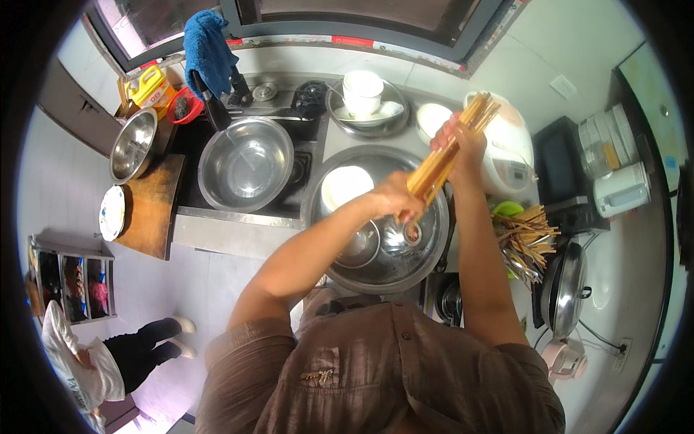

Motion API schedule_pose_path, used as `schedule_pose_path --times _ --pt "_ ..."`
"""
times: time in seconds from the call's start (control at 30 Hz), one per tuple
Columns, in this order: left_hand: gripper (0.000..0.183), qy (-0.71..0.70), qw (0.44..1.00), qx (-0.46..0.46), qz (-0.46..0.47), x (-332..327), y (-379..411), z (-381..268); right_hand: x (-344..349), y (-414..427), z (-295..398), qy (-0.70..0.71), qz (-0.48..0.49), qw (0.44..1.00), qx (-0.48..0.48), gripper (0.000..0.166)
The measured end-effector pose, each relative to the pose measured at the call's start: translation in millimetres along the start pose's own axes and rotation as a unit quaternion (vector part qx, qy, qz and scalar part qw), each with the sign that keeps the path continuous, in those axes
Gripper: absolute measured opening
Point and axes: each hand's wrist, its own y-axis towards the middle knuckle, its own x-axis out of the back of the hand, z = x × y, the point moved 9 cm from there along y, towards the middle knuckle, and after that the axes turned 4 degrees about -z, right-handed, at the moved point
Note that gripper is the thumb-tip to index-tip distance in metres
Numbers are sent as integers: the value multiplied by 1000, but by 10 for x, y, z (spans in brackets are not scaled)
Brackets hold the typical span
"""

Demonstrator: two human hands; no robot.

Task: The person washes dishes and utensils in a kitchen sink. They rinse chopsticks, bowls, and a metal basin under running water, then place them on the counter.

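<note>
A bundle of wooden chopsticks slants over the right part of a large steel basin. My left hand grips the lower end of the bundle. Higher up, my right hand is closed around the same chopsticks, near their far tips. Inside the basin sit a white bowl, a clear or metal bowl partly behind my left forearm, and a shiny fluted metal piece. Some of the basin is hidden by my arms.
Left of the basin, a steel bowl stands in the sink under a faucet draped with a blue towel. A rice cooker and a chopstick holder are at right. White bowls stand behind. A person is at lower left.
</note>
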Motion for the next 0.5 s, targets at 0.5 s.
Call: schedule_pose_path --times 0.5 --pt "30 -100 995 -27 17 109 -20 127 164 -10 -31 31 -24 998 -52 19"
